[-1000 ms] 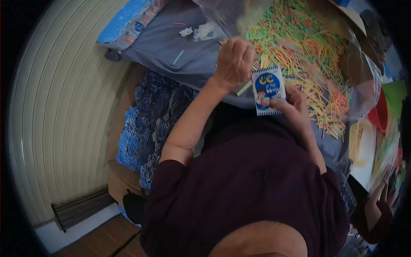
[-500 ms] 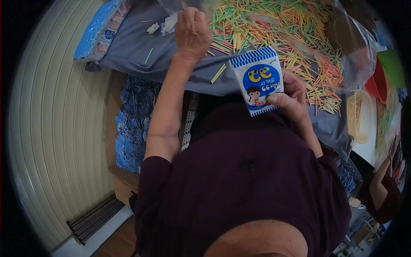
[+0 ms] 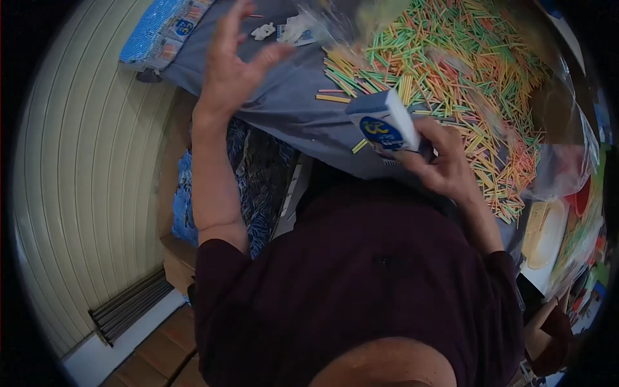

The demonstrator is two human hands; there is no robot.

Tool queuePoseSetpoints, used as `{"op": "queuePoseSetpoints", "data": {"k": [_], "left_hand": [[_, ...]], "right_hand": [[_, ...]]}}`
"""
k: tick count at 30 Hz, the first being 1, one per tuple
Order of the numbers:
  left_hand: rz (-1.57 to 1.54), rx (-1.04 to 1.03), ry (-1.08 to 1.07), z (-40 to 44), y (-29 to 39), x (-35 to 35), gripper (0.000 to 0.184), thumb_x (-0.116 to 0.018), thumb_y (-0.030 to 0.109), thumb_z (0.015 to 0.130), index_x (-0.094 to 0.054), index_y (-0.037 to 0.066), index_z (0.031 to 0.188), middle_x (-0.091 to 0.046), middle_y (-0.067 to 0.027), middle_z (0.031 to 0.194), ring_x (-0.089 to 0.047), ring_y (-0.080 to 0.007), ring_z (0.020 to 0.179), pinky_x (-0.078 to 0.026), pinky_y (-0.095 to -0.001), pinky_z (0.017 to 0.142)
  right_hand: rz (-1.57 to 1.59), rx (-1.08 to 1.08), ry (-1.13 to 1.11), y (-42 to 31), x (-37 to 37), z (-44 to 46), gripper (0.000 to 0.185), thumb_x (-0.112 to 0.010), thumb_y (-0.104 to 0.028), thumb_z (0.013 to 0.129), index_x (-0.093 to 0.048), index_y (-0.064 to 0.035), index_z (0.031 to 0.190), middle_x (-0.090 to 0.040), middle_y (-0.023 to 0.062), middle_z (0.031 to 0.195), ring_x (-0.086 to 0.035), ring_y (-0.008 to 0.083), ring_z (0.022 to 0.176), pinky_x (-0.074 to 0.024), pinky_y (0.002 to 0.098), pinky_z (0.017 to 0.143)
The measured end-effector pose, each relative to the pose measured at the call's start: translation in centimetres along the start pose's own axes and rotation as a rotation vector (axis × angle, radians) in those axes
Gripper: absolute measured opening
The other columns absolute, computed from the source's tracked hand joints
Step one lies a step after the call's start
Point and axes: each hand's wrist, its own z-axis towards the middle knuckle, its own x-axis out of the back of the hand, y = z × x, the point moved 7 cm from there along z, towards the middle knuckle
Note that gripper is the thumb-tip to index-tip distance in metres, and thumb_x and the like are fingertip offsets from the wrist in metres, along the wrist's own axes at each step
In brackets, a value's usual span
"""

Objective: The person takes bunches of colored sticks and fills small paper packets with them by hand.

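My left hand [image 3: 232,71] is raised over the left part of the grey cloth [image 3: 277,109], fingers spread and holding nothing. Tilted in my right hand [image 3: 442,158] is a blue and white packet [image 3: 380,129] with a cartoon face, gripped between thumb and fingers. Just beyond the packet lies a large heap of thin coloured sticks [image 3: 451,84], green, yellow, orange and pink. A few loose sticks [image 3: 333,99] lie at the heap's near left edge.
A bundle of blue packets [image 3: 158,39] lies at the upper left. White scraps [image 3: 263,31] are near a clear plastic bag. Below the cloth is a box of blue wrappers [image 3: 184,193]. Another person's arm [image 3: 538,329] and a pale tray [image 3: 541,232] are at the right.
My left hand has moved left and its fingers have opened. The packet in my right hand has tipped, so its front is now seen at a slant.
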Motion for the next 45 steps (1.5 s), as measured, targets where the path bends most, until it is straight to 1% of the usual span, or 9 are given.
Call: {"op": "queuePoseSetpoints", "data": {"k": [4, 8, 11, 15, 17, 19, 22, 33, 45], "left_hand": [[0.24, -0.292, -0.573, -4.8, 10.5, -5.4, 0.08, -0.082, 0.018, 0.069, -0.048, 0.005, 0.14, -0.054, -0.0141, 0.135, -0.053, -0.0298, 0.125, -0.041, -0.0461, 0.106], [0.465, -0.277, -0.637, -6.5, 7.3, -5.8, 0.057, -0.076, 0.011, 0.068, -0.062, 0.004, 0.122, -0.065, -0.0099, 0.107, -0.063, -0.0304, 0.105, -0.046, -0.0464, 0.1], [0.4, -0.151, -0.35, -5.4, 5.1, -2.4, 0.027, -0.073, 0.007, 0.075, -0.066, 0.0, 0.1, -0.065, -0.0109, 0.08, -0.068, -0.0274, 0.082, -0.052, -0.0391, 0.083], [0.219, 0.194, -0.004, -5.0, -0.9, 2.3, 0.023, -0.074, 0.001, 0.078, -0.067, -0.002, 0.099, -0.071, -0.0105, 0.085, -0.071, -0.0239, 0.079, -0.056, -0.0347, 0.075], [-0.825, 0.412, 0.223, -4.8, -4.5, 2.4, 0.022, -0.074, -0.002, 0.081, -0.069, -0.002, 0.102, -0.074, -0.0096, 0.095, -0.072, -0.0183, 0.081, -0.057, -0.0323, 0.077], [-1.116, 0.37, 0.164, -3.5, -4.8, -1.0, 0.023, -0.071, -0.003, 0.083, -0.069, -0.002, 0.106, -0.073, -0.0082, 0.102, -0.071, -0.016, 0.087, -0.057, -0.0304, 0.083], [-1.385, 0.475, -0.025, -0.4, -3.1, -8.7, 0.025, -0.072, -0.003, 0.082, -0.069, -0.002, 0.107, -0.073, -0.0084, 0.102, -0.07, -0.0157, 0.091, -0.056, -0.0301, 0.085], [-0.931, 0.495, -0.149, 4.9, -7.0, -17.2, 0.024, -0.077, 0.004, 0.076, -0.071, -0.003, 0.098, -0.073, -0.0066, 0.087, -0.066, -0.0097, 0.075, -0.055, -0.0258, 0.067], [-0.3, 0.271, -0.054, 5.1, -9.0, -14.8, 0.027, -0.082, 0.021, 0.072, -0.072, 0.002, 0.088, -0.071, -0.0095, 0.073, -0.064, -0.0113, 0.064, -0.052, -0.0321, 0.062]], "right_hand": [[-0.4, 0.335, -0.166, -3.4, -2.6, 4.1, 0.025, -0.069, -0.01, 0.075, -0.057, -0.0027, 0.095, -0.06, 0.0119, 0.076, -0.057, 0.0319, 0.056, -0.0433, 0.0416, 0.051], [-0.55, 0.443, -0.282, -3.6, -5.2, 6.2, 0.022, -0.068, -0.013, 0.082, -0.057, -0.0012, 0.098, -0.062, 0.012, 0.08, -0.062, 0.0331, 0.064, -0.048, 0.0405, 0.056], [-0.164, 0.331, -0.05, -1.8, -4.4, 8.7, 0.031, -0.066, -0.021, 0.089, -0.059, 0.0017, 0.109, -0.065, 0.0157, 0.09, -0.066, 0.0362, 0.081, -0.0523, 0.0414, 0.068], [-0.281, 0.194, 0.048, 3.0, -6.9, 9.1, 0.05, -0.071, -0.03, 0.088, -0.058, -0.0001, 0.125, -0.061, 0.0205, 0.118, -0.059, 0.0359, 0.113, -0.0485, 0.0443, 0.092], [-0.491, 0.237, 0.029, 2.3, -9.4, 9.0, 0.057, -0.069, -0.036, 0.088, -0.054, 0.0019, 0.129, -0.056, 0.0237, 0.126, -0.051, 0.0393, 0.123, -0.0412, 0.0487, 0.101], [-0.702, 0.207, -0.022, 3.2, -11.6, 10.0, 0.078, -0.064, -0.051, 0.088, -0.043, 0.0063, 0.138, -0.043, 0.031, 0.139, -0.03, 0.0472, 0.139, -0.0208, 0.0593, 0.113], [-0.77, 0.025, -0.087, 5.8, -11.8, 12.2, 0.091, -0.065, -0.054, 0.085, -0.033, 0.0051, 0.146, -0.04, 0.0328, 0.141, -0.032, 0.0486, 0.136, -0.0204, 0.0604, 0.112], [-0.833, -0.011, -0.069, 7.0, -10.6, 13.7, 0.075, -0.064, -0.047, 0.087, -0.044, 0.0019, 0.14, -0.041, 0.0268, 0.136, -0.038, 0.0438, 0.121, -0.0293, 0.0511, 0.1], [-0.884, 0.201, -0.041, 5.7, -10.7, 12.0, 0.019, -0.056, -0.019, 0.087, -0.059, -0.004, 0.099, -0.054, 0.0157, 0.102, -0.054, 0.0311, 0.097, -0.0391, 0.0437, 0.088]]}}
